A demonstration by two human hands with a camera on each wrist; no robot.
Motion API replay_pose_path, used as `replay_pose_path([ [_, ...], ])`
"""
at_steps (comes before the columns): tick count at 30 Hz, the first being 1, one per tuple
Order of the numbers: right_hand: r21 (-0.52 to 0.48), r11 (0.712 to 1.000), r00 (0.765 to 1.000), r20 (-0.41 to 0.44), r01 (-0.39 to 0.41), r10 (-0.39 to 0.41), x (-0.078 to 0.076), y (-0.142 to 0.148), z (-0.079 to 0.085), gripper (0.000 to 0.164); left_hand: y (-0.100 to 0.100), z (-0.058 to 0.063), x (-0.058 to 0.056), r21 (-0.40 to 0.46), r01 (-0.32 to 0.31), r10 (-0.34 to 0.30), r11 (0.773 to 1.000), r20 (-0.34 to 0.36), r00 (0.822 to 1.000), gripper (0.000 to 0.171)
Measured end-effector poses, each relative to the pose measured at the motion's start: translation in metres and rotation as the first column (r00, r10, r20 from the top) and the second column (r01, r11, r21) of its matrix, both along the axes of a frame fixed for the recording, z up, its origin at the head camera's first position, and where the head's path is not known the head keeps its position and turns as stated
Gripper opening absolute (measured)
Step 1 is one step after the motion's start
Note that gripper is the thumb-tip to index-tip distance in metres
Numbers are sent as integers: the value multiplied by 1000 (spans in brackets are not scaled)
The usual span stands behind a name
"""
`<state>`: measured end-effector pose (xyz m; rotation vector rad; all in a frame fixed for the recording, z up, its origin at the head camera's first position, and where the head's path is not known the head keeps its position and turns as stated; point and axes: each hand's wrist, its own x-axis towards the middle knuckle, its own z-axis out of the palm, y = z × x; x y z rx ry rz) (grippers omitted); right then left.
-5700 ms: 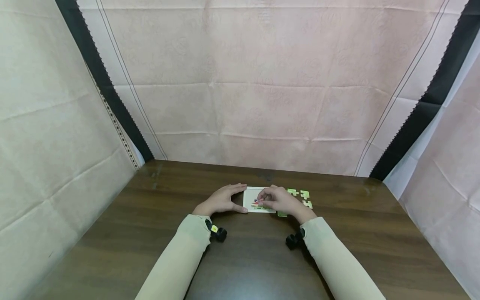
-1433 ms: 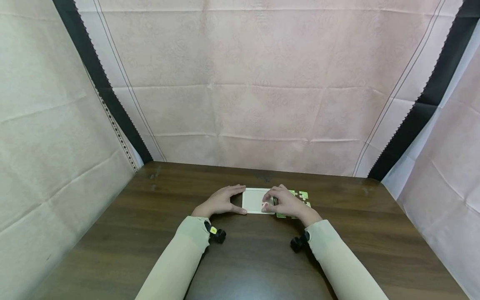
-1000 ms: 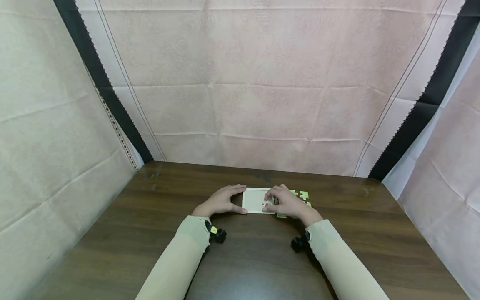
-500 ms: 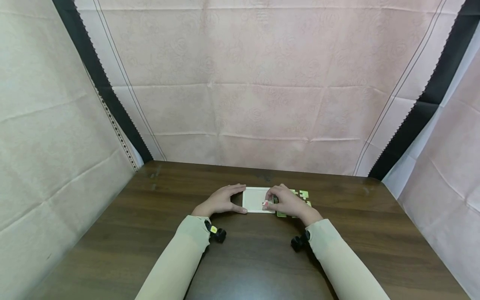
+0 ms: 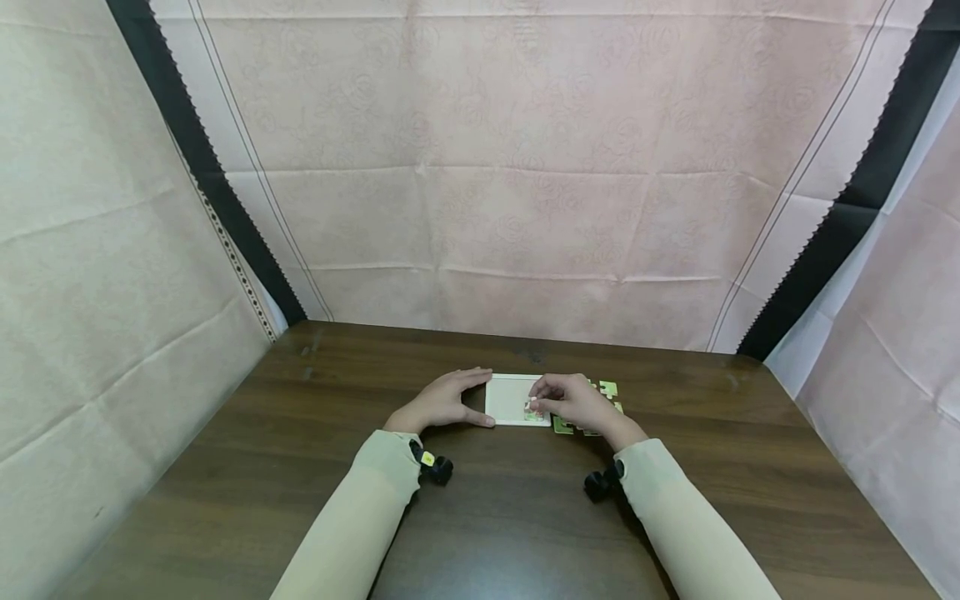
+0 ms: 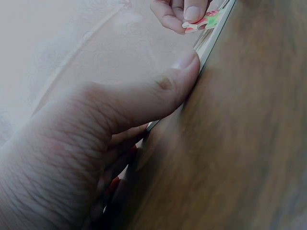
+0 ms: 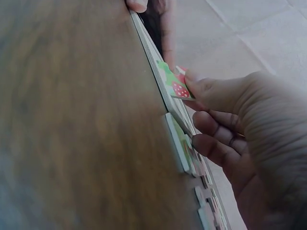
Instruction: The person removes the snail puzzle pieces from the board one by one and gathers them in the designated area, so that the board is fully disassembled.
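Note:
My left hand lies with thumb and fingers spread at the left edge of a shallow white puzzle tray; in the left wrist view its thumb rests along the tray's near edge. Over the tray's front right corner, my right hand pinches a jigsaw piece between thumb and fingertips. The right wrist view shows that jigsaw piece tilted up from the tray, green with a red, white-dotted mushroom. Whether its lower edge touches the tray, I cannot tell.
Several loose green jigsaw pieces lie on the brown table, just right of the tray and partly hidden by my right hand. Pale cloth walls enclose the table at the back and sides.
Compared with several seconds ago, my right hand and its pinched piece are farther right over the tray. In the last half second the piece has turned, showing more green. My left hand stays put.

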<state>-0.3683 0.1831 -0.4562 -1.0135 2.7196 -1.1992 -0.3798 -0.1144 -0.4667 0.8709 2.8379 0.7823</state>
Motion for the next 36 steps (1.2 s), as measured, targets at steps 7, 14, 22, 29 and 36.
replay_pose_path([
  [7,-10,1000,1000,-6,8,-8,0,0,2,4,0,0,-1,11,9,-9,1000,-2,1000,100],
  [14,-32,997,997,-9,76,-76,2,15,6,5,0,0,-2,15,11,-11,1000,-3,1000,101],
  [22,-38,985,985,-32,168,-170,12,62,6,15,-1,-2,-1,19,14,-14,1000,-4,1000,102],
  [29,-8,972,972,-14,233,-233,24,106,5,15,-2,-1,-2,21,12,-12,1000,-8,1000,102],
  [36,32,971,971,20,238,-239,33,133,1,10,-1,-2,-2,15,13,-13,1000,-10,1000,102],
])
